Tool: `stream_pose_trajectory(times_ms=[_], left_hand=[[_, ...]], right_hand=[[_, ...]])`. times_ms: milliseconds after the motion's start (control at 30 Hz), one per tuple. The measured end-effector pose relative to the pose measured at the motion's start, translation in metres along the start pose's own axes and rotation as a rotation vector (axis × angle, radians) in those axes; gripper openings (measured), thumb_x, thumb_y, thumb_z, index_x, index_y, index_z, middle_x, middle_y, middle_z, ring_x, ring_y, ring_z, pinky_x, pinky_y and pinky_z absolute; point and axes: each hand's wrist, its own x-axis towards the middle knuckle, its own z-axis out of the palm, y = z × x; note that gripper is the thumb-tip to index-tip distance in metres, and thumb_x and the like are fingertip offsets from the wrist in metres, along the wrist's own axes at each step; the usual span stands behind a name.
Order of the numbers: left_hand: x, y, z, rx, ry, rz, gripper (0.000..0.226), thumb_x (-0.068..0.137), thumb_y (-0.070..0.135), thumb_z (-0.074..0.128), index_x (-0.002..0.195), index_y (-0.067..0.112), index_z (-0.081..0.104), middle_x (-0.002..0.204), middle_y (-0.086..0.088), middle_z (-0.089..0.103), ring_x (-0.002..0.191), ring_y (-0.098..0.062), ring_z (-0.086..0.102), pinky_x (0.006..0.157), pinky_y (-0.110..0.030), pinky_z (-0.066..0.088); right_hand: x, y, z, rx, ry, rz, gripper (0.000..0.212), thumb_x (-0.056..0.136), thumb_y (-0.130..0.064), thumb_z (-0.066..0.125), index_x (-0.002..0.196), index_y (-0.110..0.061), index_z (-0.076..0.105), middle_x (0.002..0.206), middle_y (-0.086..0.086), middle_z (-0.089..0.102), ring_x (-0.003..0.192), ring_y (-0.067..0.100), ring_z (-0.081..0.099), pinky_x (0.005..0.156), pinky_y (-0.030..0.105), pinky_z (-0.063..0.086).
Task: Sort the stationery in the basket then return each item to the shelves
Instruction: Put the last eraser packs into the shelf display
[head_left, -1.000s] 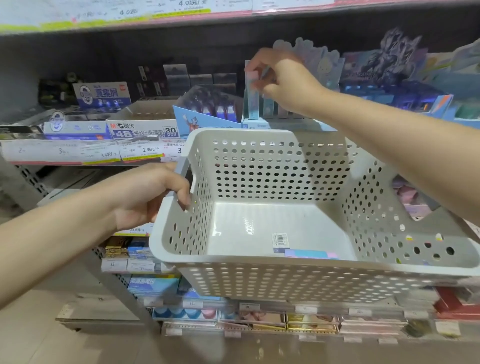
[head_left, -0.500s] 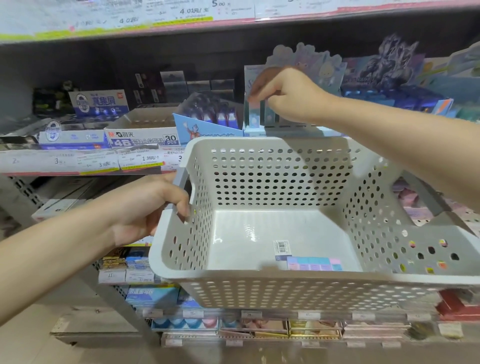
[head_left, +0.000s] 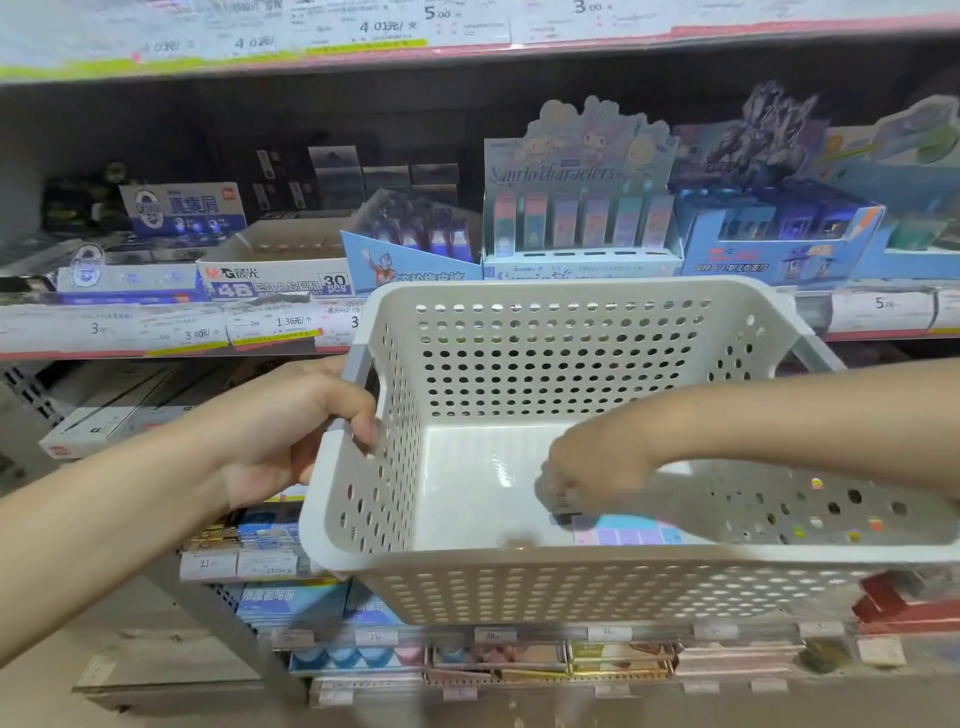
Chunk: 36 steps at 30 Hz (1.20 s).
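I hold a white perforated basket (head_left: 571, 587) in front of the shelves. My left hand (head_left: 291, 431) grips its left handle with the fingers curled through the opening. My right hand (head_left: 587, 473) is down inside the basket, fingers bent onto the end of a flat pastel pack (head_left: 628, 532) with pink, blue and purple squares, lying on the basket floor near the front wall. Whether the fingers have closed on the pack is blurred. On the shelf behind stands a pale blue display box (head_left: 582, 228) of upright pastel items.
The middle shelf (head_left: 156, 338) carries an eraser box (head_left: 275, 280), a blue box (head_left: 779, 244) and price labels along its edge. Lower shelves (head_left: 493, 654) hold more stationery packs under the basket. An upper shelf edge (head_left: 467, 47) runs overhead.
My right hand left the pale blue display box on the shelf and dropped into the basket onto the pastel pack. The left hand kept its grip on the handle.
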Motion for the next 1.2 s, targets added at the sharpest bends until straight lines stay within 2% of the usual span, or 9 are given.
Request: stream_pose_trajectory(times_ms=[133,267,333,467,567,733,900,1000,1200], left_hand=[[0.000,0.002,0.001,-0.007,0.021,0.020,0.059,0.043,-0.001,0.051,0.099,0.006,0.065,0.083,-0.021,0.060,0.067,-0.030,0.057,0.067,-0.034,0.041],[0.000,0.002,0.003,0.000,0.031,0.005,0.062,0.043,0.000,0.051,0.105,0.002,0.062,0.087,-0.022,0.060,0.077,-0.034,0.053,0.071,-0.037,0.039],[0.000,0.002,0.004,0.000,0.039,-0.009,0.064,0.043,-0.001,0.052,0.106,0.003,0.062,0.088,-0.022,0.061,0.081,-0.035,0.054,0.078,-0.042,0.042],[-0.001,0.002,0.005,0.010,0.061,-0.018,0.069,0.043,-0.001,0.053,0.112,0.001,0.059,0.094,-0.024,0.061,0.086,-0.037,0.054,0.088,-0.054,0.039],[-0.001,0.001,0.004,0.010,0.057,-0.021,0.067,0.044,0.000,0.053,0.111,0.002,0.061,0.091,-0.023,0.062,0.084,-0.036,0.054,0.085,-0.052,0.040],[-0.002,-0.002,0.002,0.004,0.056,-0.023,0.069,0.044,0.000,0.054,0.112,-0.002,0.057,0.091,-0.024,0.060,0.083,-0.035,0.054,0.082,-0.047,0.039],[-0.003,-0.002,0.004,-0.004,0.030,-0.010,0.067,0.038,0.000,0.057,0.104,0.003,0.063,0.092,-0.024,0.063,0.084,-0.036,0.055,0.085,-0.051,0.039],[-0.003,-0.002,0.005,-0.017,0.025,0.002,0.069,0.033,0.001,0.059,0.101,0.005,0.065,0.091,-0.024,0.064,0.084,-0.036,0.055,0.087,-0.053,0.039],[-0.004,-0.001,0.004,-0.007,0.027,0.001,0.082,0.028,0.004,0.061,0.110,-0.003,0.058,0.090,-0.024,0.063,0.082,-0.037,0.055,0.083,-0.053,0.036]], right_hand=[[0.010,0.002,0.018,-0.005,-0.063,0.005,0.017,0.090,-0.013,0.051,0.073,-0.010,0.052,0.096,0.011,0.048,0.076,0.021,0.038,0.049,0.026,0.024],[0.014,0.005,0.022,0.005,0.015,-0.037,0.022,0.091,-0.022,0.055,0.104,-0.007,0.062,0.100,0.004,0.059,0.082,0.019,0.045,0.049,0.020,0.026],[0.014,0.007,0.020,0.128,0.098,-0.027,0.024,0.086,-0.027,0.063,0.101,-0.008,0.065,0.100,0.002,0.069,0.079,0.015,0.050,0.052,0.019,0.031],[0.015,0.008,0.018,0.364,0.122,-0.094,0.016,0.077,-0.015,0.075,0.081,-0.013,0.060,0.082,0.007,0.068,0.069,0.016,0.056,0.063,0.024,0.043],[0.007,0.007,0.009,0.544,0.149,-0.141,0.023,0.079,-0.006,0.073,0.072,-0.015,0.053,0.063,0.001,0.061,0.056,0.010,0.058,0.059,0.021,0.046],[-0.031,0.030,-0.041,0.669,0.606,-0.186,0.017,0.090,-0.009,0.059,0.079,-0.019,0.051,0.078,0.007,0.064,0.065,0.013,0.062,0.059,0.021,0.053],[-0.059,0.067,-0.077,0.698,1.157,-0.077,0.006,0.094,-0.012,0.054,0.095,-0.018,0.054,0.089,0.005,0.060,0.060,-0.003,0.064,0.061,0.012,0.054],[-0.048,0.085,-0.087,0.633,1.452,0.055,0.026,0.090,-0.013,0.058,0.115,-0.011,0.052,0.101,0.005,0.057,0.080,0.019,0.067,0.080,0.035,0.056],[-0.030,0.089,-0.101,0.519,1.405,0.049,0.024,0.088,-0.008,0.058,0.112,-0.006,0.057,0.106,0.012,0.062,0.093,0.026,0.062,0.087,0.039,0.051]])
